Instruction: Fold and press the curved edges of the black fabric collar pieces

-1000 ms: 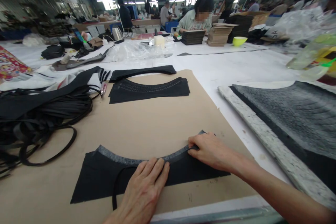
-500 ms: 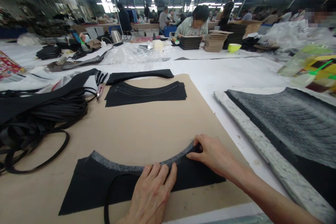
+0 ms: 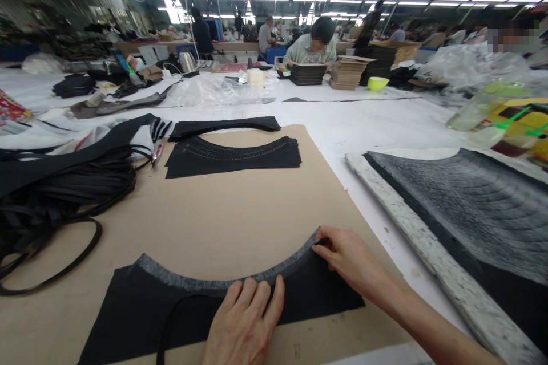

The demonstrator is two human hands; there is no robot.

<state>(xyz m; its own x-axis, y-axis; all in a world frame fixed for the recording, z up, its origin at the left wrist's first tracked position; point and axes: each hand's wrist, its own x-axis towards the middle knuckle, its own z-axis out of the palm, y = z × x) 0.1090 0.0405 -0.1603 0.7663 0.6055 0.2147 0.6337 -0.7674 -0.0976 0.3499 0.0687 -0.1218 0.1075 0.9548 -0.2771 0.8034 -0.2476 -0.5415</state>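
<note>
A black fabric piece (image 3: 128,319) lies on the brown board in front of me, its far edge curved and lined with a rough grey band (image 3: 188,283). My left hand (image 3: 246,319) rests on the middle of it, palm down, fingers stretched out and lying flat just below the band. From under this hand a narrow black strip (image 3: 165,328) loops toward the near edge. At the right end of the curve my right hand (image 3: 331,248) pinches a small dark end between thumb and forefinger; it looks like the strip's end, partly hidden by the fingers.
Stacked black curved pieces (image 3: 235,159) lie farther back on the brown board (image 3: 222,205). A bundle of black strips (image 3: 77,194) sits at left. On the right is a speckled slab (image 3: 411,251) with grey-streaked black material (image 3: 471,199). A co-worker (image 3: 314,48) sits across the table.
The view has shifted a little, so the fabric piece shows slightly lower. My right hand has eased off the corner, whose grey tip now shows. My left hand stays on the fabric.
</note>
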